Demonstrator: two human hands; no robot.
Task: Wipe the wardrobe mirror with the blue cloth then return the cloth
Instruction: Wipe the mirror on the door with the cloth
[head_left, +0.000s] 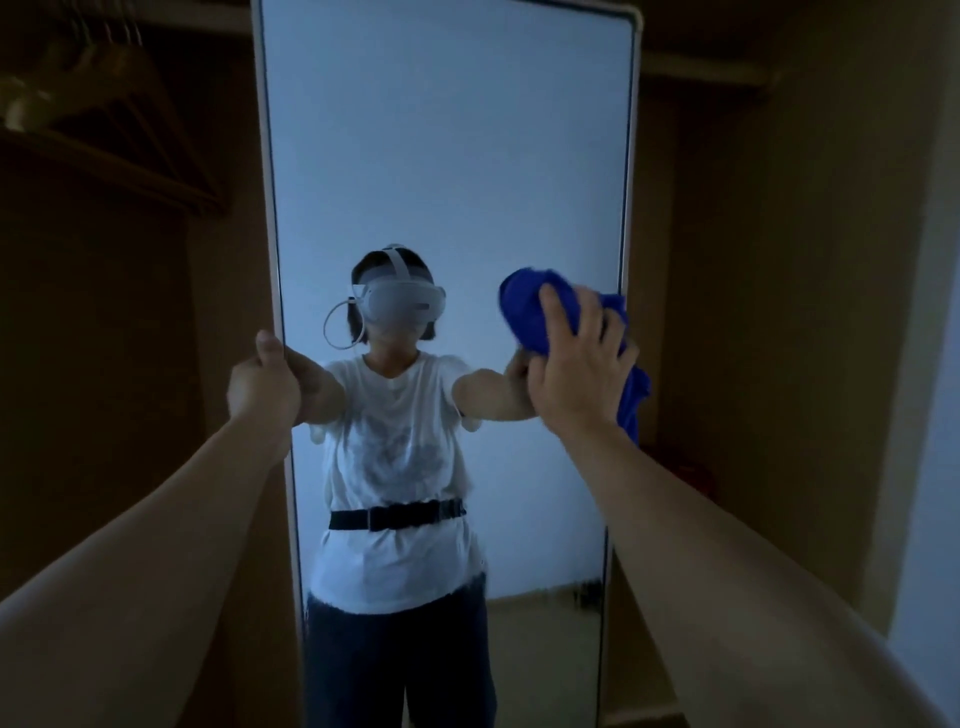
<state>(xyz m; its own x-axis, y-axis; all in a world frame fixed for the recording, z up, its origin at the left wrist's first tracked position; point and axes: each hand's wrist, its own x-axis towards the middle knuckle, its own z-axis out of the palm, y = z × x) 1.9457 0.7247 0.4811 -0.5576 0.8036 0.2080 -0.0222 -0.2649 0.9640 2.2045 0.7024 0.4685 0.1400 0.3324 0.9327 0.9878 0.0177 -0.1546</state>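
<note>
Two bare forearms reach up from the bottom corners, one on each side, and both hands are at work. The left hand (265, 382) grips the white left edge of the frame at mid-height, fingers curled round it out of sight, thumb up along the front. The right hand (582, 364) is over by the right edge, fingers (550, 312) spread and curled over one bunched bright-blue cloth (535, 306), pressing it flat against the glass; a loose tail of that cloth hangs down past the wrist and crosses the right rim. One tall, white-framed, round-cornered wardrobe mirror (447, 156) fills the middle, standing upright. In the glass there is one reflected person in a white T-shirt (395, 452) with a black belt (397, 514) round the waist and dark trousers, a pale grey headset (402, 304) strapped on, both arms held out toward the glass, a plain pale wall behind. Beyond the frame, the dim brown wardrobe interior: upper left, a row of wooden clothes hangers (124, 114) on a rail, too dark to count. Low on the right, something reddish (685, 473) sits in the shadow, too dark to name.
</note>
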